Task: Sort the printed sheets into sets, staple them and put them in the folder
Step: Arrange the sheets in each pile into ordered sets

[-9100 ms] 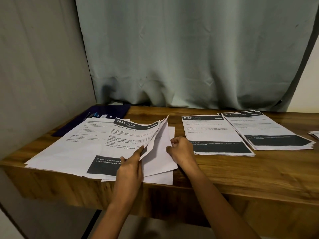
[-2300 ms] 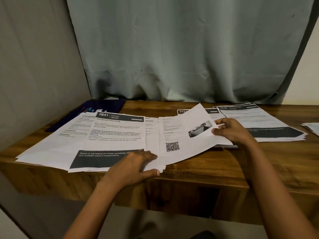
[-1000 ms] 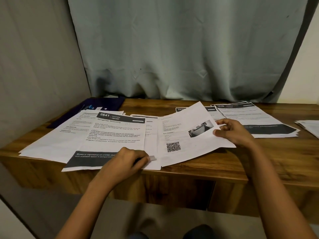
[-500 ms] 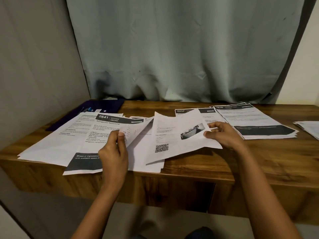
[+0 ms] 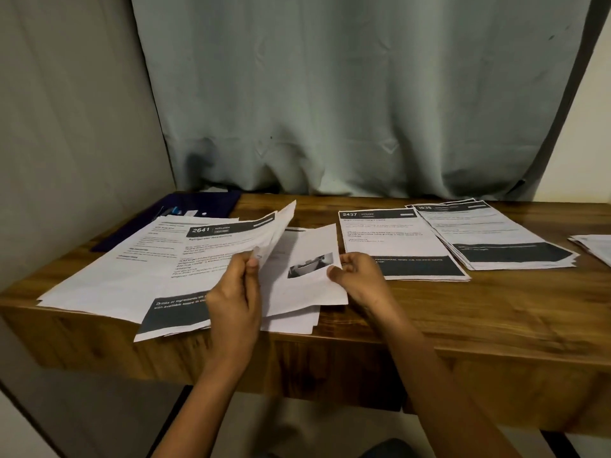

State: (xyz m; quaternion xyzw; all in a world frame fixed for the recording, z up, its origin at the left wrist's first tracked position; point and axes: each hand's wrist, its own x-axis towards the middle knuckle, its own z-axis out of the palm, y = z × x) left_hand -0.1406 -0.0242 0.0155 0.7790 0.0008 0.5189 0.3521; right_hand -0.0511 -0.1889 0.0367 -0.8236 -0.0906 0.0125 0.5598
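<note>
My left hand (image 5: 236, 292) pinches the right edge of the sheet headed 2641 (image 5: 211, 256) and lifts it off the left pile. My right hand (image 5: 358, 279) pinches a sheet with a small photo (image 5: 307, 269), which lies tucked under that lifted edge. Beneath it lie more white sheets (image 5: 291, 322). A pile headed 2437 (image 5: 396, 242) sits to the right, and another pile with a dark band (image 5: 496, 239) beside it. The dark blue folder (image 5: 198, 206) lies at the back left.
A wooden table (image 5: 463, 319) carries everything. More sheets (image 5: 593, 247) reach in at the far right edge. A grey curtain hangs behind and a wall stands close on the left. Papers overhang the table's front edge at the left.
My right hand has drawn the photo sheet leftward, off the 2437 pile and under the 2641 sheet. My left hand has raised that sheet's edge higher.
</note>
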